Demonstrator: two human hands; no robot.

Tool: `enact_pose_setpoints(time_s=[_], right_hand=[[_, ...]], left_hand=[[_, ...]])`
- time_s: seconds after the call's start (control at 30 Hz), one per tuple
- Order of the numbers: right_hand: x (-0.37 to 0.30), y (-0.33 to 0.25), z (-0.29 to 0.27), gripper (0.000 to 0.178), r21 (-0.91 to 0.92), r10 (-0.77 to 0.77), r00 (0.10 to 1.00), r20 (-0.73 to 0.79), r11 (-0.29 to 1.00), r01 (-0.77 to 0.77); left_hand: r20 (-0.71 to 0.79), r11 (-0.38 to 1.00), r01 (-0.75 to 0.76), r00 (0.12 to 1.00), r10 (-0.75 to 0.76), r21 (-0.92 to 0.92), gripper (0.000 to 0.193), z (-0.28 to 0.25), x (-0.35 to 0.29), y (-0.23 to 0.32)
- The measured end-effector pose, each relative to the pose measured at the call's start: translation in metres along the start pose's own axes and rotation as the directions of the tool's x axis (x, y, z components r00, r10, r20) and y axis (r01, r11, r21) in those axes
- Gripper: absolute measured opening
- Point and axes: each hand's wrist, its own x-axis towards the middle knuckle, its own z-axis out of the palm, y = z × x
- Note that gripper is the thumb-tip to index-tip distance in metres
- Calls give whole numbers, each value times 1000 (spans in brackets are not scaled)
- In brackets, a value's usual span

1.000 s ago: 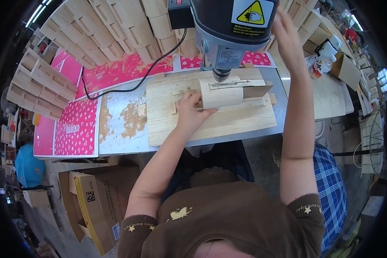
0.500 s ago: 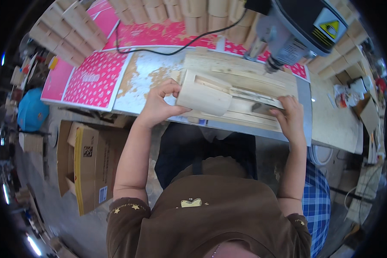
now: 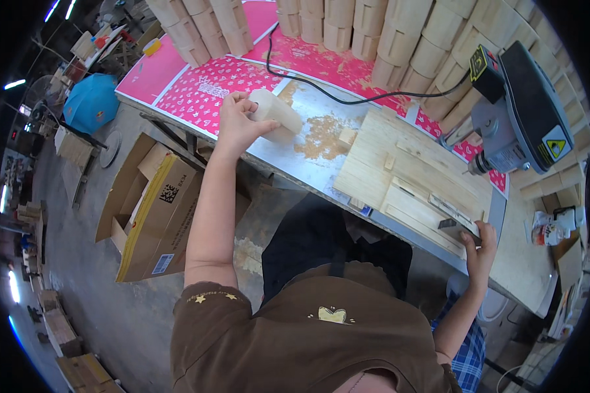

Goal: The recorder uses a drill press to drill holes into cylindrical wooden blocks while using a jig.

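Workpiece: wooden block [image 3: 278, 121], rounded, blurred; held in L hand [image 3: 238, 128], just beyond and to the R of the palm, over the metal tabletop [image 3: 295, 162]. Whether its underside touches the top: can't tell.

Hand state: hands well apart. L hand clamped on the block's outer end, thumb on near side, fingers on far side. R hand [image 3: 480, 252] closed, thumb vs. fingers, on the near end of slim bar [image 3: 453, 211]; dark plate [image 3: 449, 226] sits just L of R thumb. Board [image 3: 360, 164] lies between hands, nearer R; drill press [image 3: 505, 141] stands beyond R hand.

Handling (est.): block prob. light to med. wt., stiff, not fragile; smooth curved sides may slip if dusty; sawdust [image 3: 324, 137] lies just R of block. Rec. grip: one end, thumb opp. fingers across full width, w/ fingertips clear of any cut edges. Bar prob. rigid; hold by end nearest R hand.
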Motion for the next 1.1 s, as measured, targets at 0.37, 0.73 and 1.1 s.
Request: enact_pose_setpoints(time_s=[0.37,0.73,1.1], right_hand=[[-4,6,0,29,-7,9,1000,-10,1000,-9],[-5,6,-2,31,-7,35,999,22,999,-35],[-8,-3,0,34,-26,162,987,-4,986,-162]], left_hand=[[-353,990,15,933,-63,-139,80,71,-26,-54],[-340,941,174,900,-271,-290,67,-5,44,-32],[-621,982,-151,760,191,117,65,-112,321,57]])
